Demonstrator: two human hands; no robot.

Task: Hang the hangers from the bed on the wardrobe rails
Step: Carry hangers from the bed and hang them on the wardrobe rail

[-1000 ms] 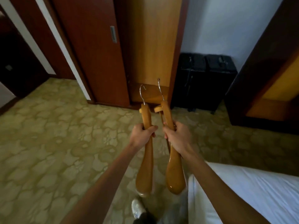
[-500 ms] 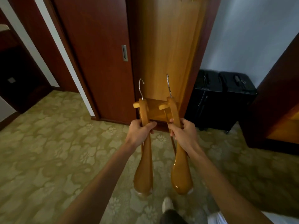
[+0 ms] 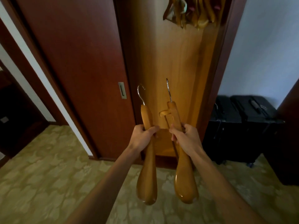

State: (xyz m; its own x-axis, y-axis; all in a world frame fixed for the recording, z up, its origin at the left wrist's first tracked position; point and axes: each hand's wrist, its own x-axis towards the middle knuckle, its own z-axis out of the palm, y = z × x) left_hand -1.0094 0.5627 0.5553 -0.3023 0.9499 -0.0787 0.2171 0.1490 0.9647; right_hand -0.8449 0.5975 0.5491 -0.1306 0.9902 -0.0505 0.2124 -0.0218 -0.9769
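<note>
Having closed on the open wardrobe (image 3: 174, 70), left hand (image 3: 142, 136) and right hand (image 3: 186, 136) are each gripping a wooden hanger (image 3: 148, 159), hooks nearing hung hangers (image 3: 191, 12).

Count: two hands, the left hand (image 3: 142, 136) and right hand (image 3: 186, 136), each gripping one wooden hanger (image 3: 148, 159) (image 3: 182, 167), two held in total; several hung hangers (image 3: 191, 12) above them, number indistinct; two black cases (image 3: 242, 123) right of the right hand.
</note>
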